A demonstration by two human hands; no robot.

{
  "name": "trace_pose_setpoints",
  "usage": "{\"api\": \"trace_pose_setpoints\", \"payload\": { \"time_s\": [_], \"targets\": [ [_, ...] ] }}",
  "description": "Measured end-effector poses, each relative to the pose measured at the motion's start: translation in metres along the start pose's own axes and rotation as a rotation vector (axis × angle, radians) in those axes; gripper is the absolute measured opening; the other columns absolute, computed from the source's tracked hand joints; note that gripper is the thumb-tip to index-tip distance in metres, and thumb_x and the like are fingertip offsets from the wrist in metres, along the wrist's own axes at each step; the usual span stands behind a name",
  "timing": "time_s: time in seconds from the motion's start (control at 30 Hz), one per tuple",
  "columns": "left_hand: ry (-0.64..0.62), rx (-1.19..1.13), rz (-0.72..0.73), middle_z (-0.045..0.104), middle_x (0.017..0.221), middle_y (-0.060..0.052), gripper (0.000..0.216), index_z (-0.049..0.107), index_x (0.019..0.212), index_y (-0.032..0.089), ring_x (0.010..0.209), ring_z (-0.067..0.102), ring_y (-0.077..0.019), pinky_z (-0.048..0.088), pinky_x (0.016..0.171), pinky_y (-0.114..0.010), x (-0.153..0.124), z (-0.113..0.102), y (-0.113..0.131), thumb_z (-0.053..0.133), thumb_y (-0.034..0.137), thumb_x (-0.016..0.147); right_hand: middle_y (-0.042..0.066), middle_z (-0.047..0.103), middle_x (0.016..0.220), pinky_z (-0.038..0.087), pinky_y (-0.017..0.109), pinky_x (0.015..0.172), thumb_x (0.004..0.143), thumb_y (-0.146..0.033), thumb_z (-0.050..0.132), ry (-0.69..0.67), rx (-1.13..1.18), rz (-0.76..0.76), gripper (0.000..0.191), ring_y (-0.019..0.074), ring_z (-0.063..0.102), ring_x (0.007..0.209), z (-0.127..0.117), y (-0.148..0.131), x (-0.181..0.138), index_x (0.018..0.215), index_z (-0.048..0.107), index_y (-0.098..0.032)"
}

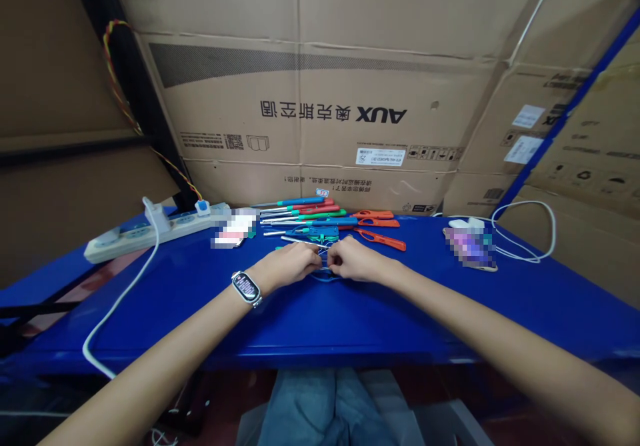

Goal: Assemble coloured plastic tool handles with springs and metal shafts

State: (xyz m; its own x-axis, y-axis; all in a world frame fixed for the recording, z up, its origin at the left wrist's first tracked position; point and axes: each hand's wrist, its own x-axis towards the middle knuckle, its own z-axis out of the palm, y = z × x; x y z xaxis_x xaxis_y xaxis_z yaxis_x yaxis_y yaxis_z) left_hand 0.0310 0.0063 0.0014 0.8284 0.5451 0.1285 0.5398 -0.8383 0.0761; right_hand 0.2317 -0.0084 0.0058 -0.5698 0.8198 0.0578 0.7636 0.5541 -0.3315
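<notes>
My left hand (300, 259), with a smartwatch (247, 288) on the wrist, is closed with its fingertips bent down to the middle of the blue table. Close beside it, my right hand (349, 258) is closed in a pinch. Thin white and metallic pieces (324, 268) show in the narrow gap between the hands; my fingers hide most of what they grip. Just behind the hands lie several long-nosed utility lighters: blue ones (320, 223), a red one (320, 211) and orange-handled ones (383, 239). Their metal tubes point left.
A white power strip (135, 233) with plugs and a white cable (125, 299) lies at the left. Near it is a blurred-out phone (235, 227). Another phone (470, 249) and a coiled white cable (554, 229) lie at the right. A cardboard wall (320, 73) stands behind.
</notes>
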Motion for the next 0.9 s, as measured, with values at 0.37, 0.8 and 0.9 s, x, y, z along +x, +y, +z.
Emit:
{"api": "trace_pose_setpoints", "payload": {
  "time_s": [0.37,0.8,0.9],
  "targets": [
    [0.000,0.141,0.030,0.063,0.095,-0.006,0.024,0.070,0.089,0.019,0.082,0.064,-0.0187,0.046,0.068,-0.026,-0.011,0.003,0.010,0.047,0.012,0.094,0.003,0.068,0.079,0.043,0.022,0.071,0.077,-0.001,0.056,-0.008,0.009,-0.110,0.018,0.0138,0.060,0.074,-0.001,0.004,-0.011,0.077,0.068,-0.014],
    [0.126,0.183,0.066,0.061,0.109,-0.010,0.036,0.060,0.131,0.018,0.097,0.060,-0.0220,0.050,0.087,-0.035,-0.036,0.023,0.007,0.041,0.017,0.101,0.015,0.061,0.118,0.048,0.045,0.101,0.093,-0.018,0.051,0.208,-0.217,-0.240,0.031,0.0268,0.056,0.112,0.022,0.005,-0.053,0.118,0.067,-0.013],
    [0.145,0.173,0.060,0.062,0.108,-0.009,0.035,0.062,0.129,0.019,0.095,0.060,-0.0201,0.050,0.087,-0.034,-0.037,0.026,0.006,0.039,0.019,0.103,0.014,0.064,0.113,0.052,0.042,0.098,0.098,-0.022,0.047,0.263,-0.175,-0.222,0.027,0.0244,0.059,0.107,0.029,0.006,-0.055,0.114,0.067,-0.015]
  ]
}}
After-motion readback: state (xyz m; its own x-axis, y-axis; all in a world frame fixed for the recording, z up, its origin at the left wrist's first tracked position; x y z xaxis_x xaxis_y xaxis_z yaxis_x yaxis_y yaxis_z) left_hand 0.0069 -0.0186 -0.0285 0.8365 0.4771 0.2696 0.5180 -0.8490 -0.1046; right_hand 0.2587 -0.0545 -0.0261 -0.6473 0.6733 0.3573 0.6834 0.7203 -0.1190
